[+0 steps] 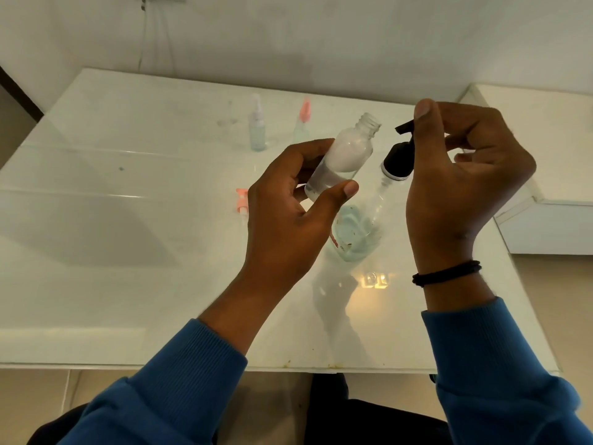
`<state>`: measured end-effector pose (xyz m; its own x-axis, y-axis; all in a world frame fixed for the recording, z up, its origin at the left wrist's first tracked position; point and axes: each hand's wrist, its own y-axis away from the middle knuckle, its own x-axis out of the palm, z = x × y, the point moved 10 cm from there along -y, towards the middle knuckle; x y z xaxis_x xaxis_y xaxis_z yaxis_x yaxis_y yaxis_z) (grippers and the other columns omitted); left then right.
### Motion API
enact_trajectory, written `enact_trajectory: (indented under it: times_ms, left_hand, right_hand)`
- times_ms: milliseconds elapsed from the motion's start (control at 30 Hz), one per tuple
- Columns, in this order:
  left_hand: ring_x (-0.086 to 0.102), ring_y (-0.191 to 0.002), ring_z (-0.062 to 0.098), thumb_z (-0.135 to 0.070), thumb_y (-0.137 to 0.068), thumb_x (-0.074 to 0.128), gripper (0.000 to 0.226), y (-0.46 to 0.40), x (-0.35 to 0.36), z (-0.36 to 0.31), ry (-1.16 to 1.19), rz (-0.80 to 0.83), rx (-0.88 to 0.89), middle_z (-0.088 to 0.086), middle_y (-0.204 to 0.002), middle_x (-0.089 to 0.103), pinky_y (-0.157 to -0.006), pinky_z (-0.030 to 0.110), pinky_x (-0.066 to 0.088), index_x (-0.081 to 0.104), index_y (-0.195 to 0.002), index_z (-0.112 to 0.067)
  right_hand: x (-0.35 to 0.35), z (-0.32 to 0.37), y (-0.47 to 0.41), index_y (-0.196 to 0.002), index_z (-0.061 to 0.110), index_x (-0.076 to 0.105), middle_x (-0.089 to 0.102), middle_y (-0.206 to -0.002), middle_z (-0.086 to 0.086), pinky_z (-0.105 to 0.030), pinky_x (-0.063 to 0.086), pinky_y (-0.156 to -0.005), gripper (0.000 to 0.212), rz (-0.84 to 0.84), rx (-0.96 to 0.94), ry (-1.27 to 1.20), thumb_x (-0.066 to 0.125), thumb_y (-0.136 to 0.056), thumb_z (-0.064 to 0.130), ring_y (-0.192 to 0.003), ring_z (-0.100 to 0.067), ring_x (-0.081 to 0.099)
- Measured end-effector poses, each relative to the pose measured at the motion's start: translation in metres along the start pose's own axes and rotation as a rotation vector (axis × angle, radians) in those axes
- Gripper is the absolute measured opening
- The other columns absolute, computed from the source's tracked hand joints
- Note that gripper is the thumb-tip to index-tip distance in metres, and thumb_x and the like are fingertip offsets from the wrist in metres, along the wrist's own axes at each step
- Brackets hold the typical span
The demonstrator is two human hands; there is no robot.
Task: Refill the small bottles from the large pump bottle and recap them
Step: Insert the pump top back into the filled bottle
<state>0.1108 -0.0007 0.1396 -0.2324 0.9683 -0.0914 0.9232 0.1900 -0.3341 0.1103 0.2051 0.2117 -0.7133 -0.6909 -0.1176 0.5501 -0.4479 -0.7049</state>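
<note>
clear plastic, half clouded with white liquid: a small bottle (340, 155) sits uncapped in the person's left hand (288, 216), thumb and fingers wrapped round its lower body, neck tilted toward the right hand so the mouth faces the spout. just right of it, the right hand (462, 175) pinches the black pump head (399, 155) of the large pump bottle (362, 229), which stands on the white table (128, 252) below both hands, apparently ready to dispense. a loose pink pump cap (241, 202) lies just left of the left hand, likely awaiting recapping. beyond the hands stand two capped spray bottles (257, 130), apart.
</note>
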Motion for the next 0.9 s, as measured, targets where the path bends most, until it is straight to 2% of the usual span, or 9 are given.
enact_trajectory:
  times_ms: [100,167,267,333,467,633,700,767,900]
  left_hand:
    - [0.064,-0.107,-0.002,-0.024,-0.087,0.079,0.042,-0.003,-0.005,-0.003,0.002,-0.021,0.014,-0.022,-0.115,0.063,-0.087,0.010,0.051,0.057,-0.122,-0.025]
    - [0.065,-0.107,0.002,-0.022,-0.086,0.079,0.042,-0.006,-0.011,-0.004,0.008,-0.042,0.025,-0.017,-0.115,0.064,-0.088,0.013,0.052,0.058,-0.123,-0.020]
    - [0.067,-0.109,0.013,-0.020,-0.086,0.080,0.046,-0.012,-0.026,-0.004,-0.003,-0.097,0.052,-0.004,-0.117,0.067,-0.091,0.024,0.057,0.059,-0.124,-0.010]
    - [0.067,-0.106,0.010,-0.020,-0.085,0.081,0.046,-0.019,-0.040,-0.004,-0.045,-0.150,0.067,-0.005,-0.114,0.066,-0.089,0.023,0.057,0.059,-0.123,-0.008]
    - [0.065,-0.108,0.009,-0.018,-0.085,0.080,0.046,-0.027,-0.070,0.004,-0.086,-0.194,0.073,-0.005,-0.114,0.064,-0.091,0.023,0.055,0.057,-0.123,-0.005]
    - [0.064,-0.108,0.004,-0.019,-0.084,0.081,0.047,-0.032,-0.108,0.015,-0.139,-0.298,0.057,-0.010,-0.113,0.061,-0.095,0.023,0.054,0.057,-0.123,-0.005]
    - [0.065,-0.108,0.010,-0.017,-0.082,0.081,0.046,-0.034,-0.119,0.019,-0.114,-0.334,0.038,-0.007,-0.113,0.063,-0.095,0.028,0.056,0.057,-0.121,-0.009]
    - [0.066,-0.109,0.016,-0.016,-0.081,0.082,0.046,-0.035,-0.125,0.026,-0.097,-0.356,0.016,-0.002,-0.114,0.065,-0.093,0.032,0.058,0.058,-0.119,-0.010]
    - [0.067,-0.108,0.018,-0.017,-0.080,0.083,0.046,-0.035,-0.131,0.041,-0.094,-0.379,-0.036,0.001,-0.115,0.066,-0.091,0.032,0.059,0.059,-0.119,-0.011]
  right_hand:
    - [-0.001,0.004,-0.001,-0.083,0.012,0.073,0.072,-0.083,0.009,-0.016,0.039,-0.064,0.021,-0.011,-0.035,0.027,0.072,-0.091,0.031,-0.075,-0.019,0.066]
    - [-0.005,0.012,-0.001,-0.085,0.013,0.073,0.071,-0.086,0.009,-0.024,0.043,-0.065,0.017,-0.044,-0.082,0.054,0.072,-0.092,0.029,-0.079,-0.018,0.065]
    - [-0.015,0.042,0.005,-0.085,0.009,0.072,0.071,-0.090,0.003,-0.046,0.049,-0.070,0.010,-0.150,-0.266,0.078,0.071,-0.092,0.016,-0.085,-0.016,0.061]
    - [-0.017,0.065,0.016,-0.084,0.002,0.071,0.070,-0.089,-0.008,-0.051,0.047,-0.070,0.009,-0.158,-0.410,0.032,0.068,-0.092,0.006,-0.086,-0.023,0.061]
    - [0.010,0.088,0.054,-0.087,-0.006,0.071,0.067,-0.082,-0.017,-0.047,0.046,-0.069,0.010,0.081,-0.499,-0.111,0.063,-0.090,0.000,-0.083,-0.024,0.059]
    - [0.069,0.050,0.098,-0.089,-0.003,0.072,0.066,-0.084,-0.012,-0.019,0.043,-0.068,0.008,0.414,-0.241,-0.116,0.064,-0.090,0.001,-0.076,-0.015,0.056]
    - [0.091,0.028,0.111,-0.092,0.001,0.071,0.064,-0.089,-0.008,-0.012,0.039,-0.067,0.007,0.512,-0.150,-0.060,0.064,-0.091,0.000,-0.075,-0.013,0.056]
    - [0.112,0.005,0.125,-0.096,0.005,0.070,0.064,-0.095,-0.003,-0.015,0.044,-0.066,0.011,0.614,-0.089,0.013,0.062,-0.091,0.001,-0.077,-0.014,0.060]
    - [0.148,-0.026,0.153,-0.106,0.012,0.071,0.064,-0.107,0.001,-0.035,0.056,-0.077,0.026,0.825,-0.009,0.155,0.056,-0.090,-0.002,-0.095,-0.019,0.062]
